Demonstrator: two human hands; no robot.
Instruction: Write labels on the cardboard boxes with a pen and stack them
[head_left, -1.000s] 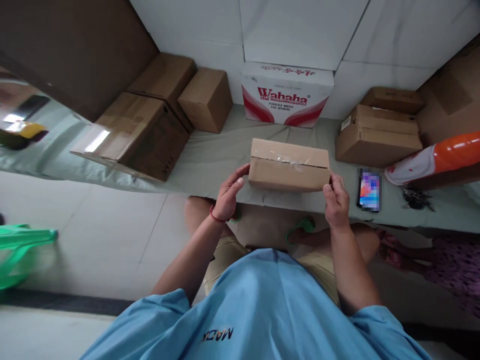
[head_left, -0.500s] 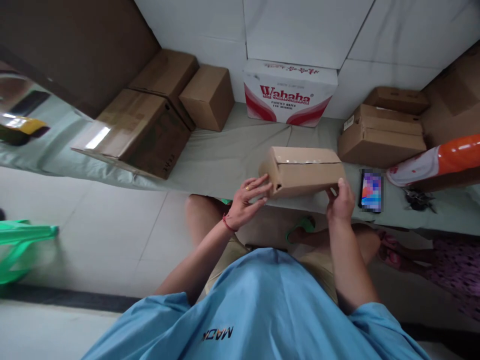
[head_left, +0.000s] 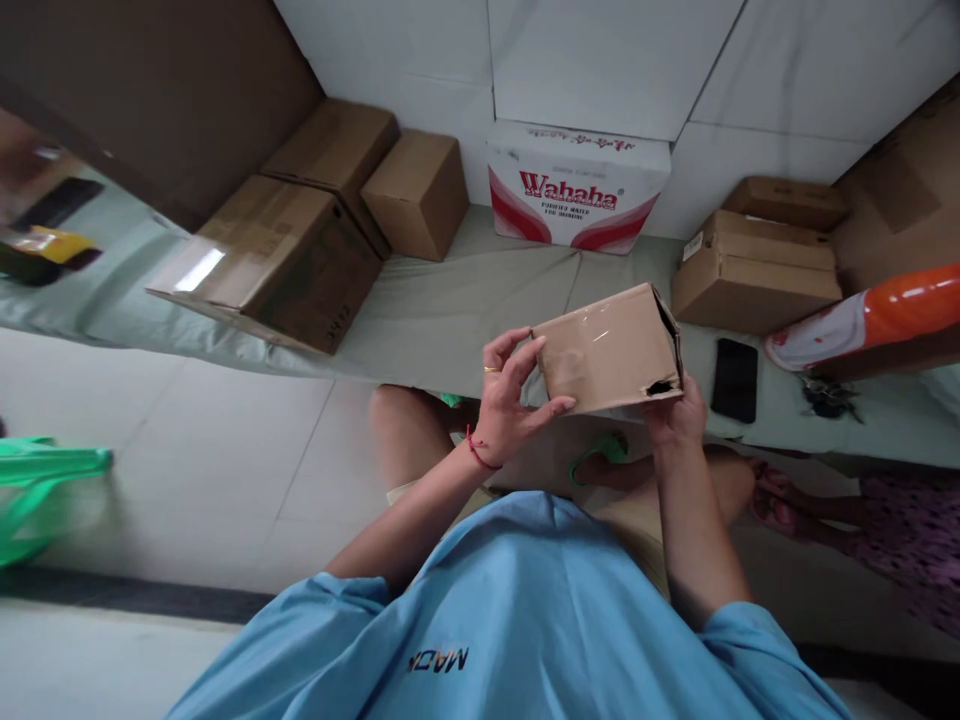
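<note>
Between my hands, over the front edge of the cloth-covered surface, is a brown cardboard box. It is tilted, and its right end has dark gaps and a torn lower corner. My left hand grips the box's left end, with the thumb on the near face and the fingers around the far corner. My right hand holds the lower right corner from beneath; some of its fingers are hidden behind the box.
A white and red Wahaha carton stands against the wall. Brown boxes sit at left, and another brown box at right. Near my right hand lie a dark phone, keys and an orange-white roll. Another person's legs are at lower right.
The box has been turned in my hands, so a different face and its torn right end now show. My left hand has changed its hold. The phone screen has gone dark.
</note>
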